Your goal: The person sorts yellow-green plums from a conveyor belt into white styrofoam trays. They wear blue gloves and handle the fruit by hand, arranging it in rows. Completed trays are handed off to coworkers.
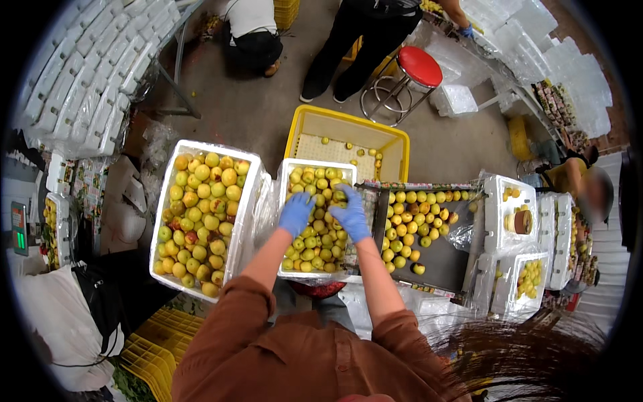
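Observation:
Before me stands a white foam box (282, 226) filled with small round yellow-green fruits (316, 246), probably jujubes. My left hand (296, 215), in a blue glove, rests on the fruits at the box's left side. Also gloved in blue, my right hand (351, 215) reaches over the right rim, with thumb and fingers bent around fruits near the upper right. Whether either hand grips a fruit is hidden by the gloves and the pile. To the right, a dark sorting tray (442, 256) carries loose fruits (409, 221), mostly towards its left and far sides.
A larger foam box (156, 246) of fruits stands left. Beyond the middle box is a yellow crate (346, 116) with several fruits. Foam boxes (507, 183) line the right. A red stool (420, 66) and people (369, 35) are farther off. Stacked foam boxes (95, 75) rise at left.

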### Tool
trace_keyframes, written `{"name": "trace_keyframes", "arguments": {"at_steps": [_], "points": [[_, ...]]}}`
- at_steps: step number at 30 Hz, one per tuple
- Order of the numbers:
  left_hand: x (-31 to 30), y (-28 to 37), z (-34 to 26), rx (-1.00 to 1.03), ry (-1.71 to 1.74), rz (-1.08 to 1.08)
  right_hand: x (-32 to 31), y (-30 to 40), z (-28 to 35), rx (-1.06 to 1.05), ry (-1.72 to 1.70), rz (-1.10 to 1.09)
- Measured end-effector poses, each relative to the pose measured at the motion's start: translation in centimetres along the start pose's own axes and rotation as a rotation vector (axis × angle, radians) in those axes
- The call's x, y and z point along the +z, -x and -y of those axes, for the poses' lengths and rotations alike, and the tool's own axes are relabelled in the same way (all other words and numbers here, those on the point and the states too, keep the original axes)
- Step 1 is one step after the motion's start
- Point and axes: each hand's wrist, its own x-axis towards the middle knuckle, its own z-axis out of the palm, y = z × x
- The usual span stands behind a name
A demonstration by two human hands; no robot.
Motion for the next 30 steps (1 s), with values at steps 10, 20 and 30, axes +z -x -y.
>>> {"name": "trace_keyframes", "arguments": {"at_steps": [10, 20, 30], "points": [[3.4, 6.5, -0.5, -0.039, -0.106, -0.209, 9.0, -5.9, -0.1, 0.18, 0.807, 0.431], [6.8, 11.9, 0.1, -0.472, 0.728, -0.533, 9.3, 7.7, 0.9, -0.23, 0.194, -0.1], [21.1, 22.5, -1.7, -1.069, 1.515, -0.696, 9.4, 13.4, 2.2, -0.43, 0.513, 0.055]]}}
